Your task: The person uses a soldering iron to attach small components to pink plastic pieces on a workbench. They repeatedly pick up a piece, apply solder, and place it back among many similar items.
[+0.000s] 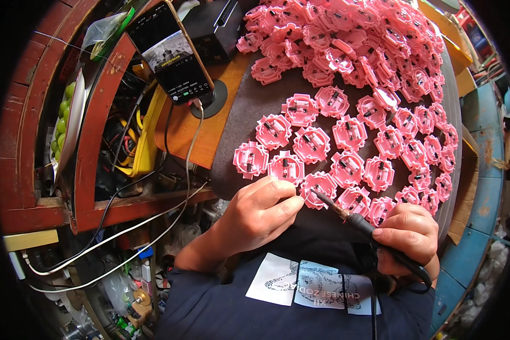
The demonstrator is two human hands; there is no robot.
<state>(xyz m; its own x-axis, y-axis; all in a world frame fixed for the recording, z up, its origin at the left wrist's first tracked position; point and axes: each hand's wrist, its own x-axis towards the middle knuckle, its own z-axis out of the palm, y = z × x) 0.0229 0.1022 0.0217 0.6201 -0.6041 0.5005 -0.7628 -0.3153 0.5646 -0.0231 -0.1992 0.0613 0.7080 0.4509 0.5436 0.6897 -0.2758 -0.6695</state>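
Note:
My right hand (409,238) is wrapped round the black handle of a soldering iron (358,222). The iron slants up to the left, and its tip is inside a pink plastic housing (324,181) at the near edge of the dark work surface (245,116). At that housing's left side, my left hand (260,212) is closed in a pinch; what it holds, if anything, is too small to make out. Several similar open pink housings (310,145) lie around in loose rows, each with small black and metal parts inside.
A large heap of pink housings (351,42) covers the far end. At the left, a phone (173,54) stands on a round holder, a white cable (188,170) hanging from it. Beyond are a yellow bin (144,144) and red wooden frame (102,130). Blue cabinets (481,158) flank the right.

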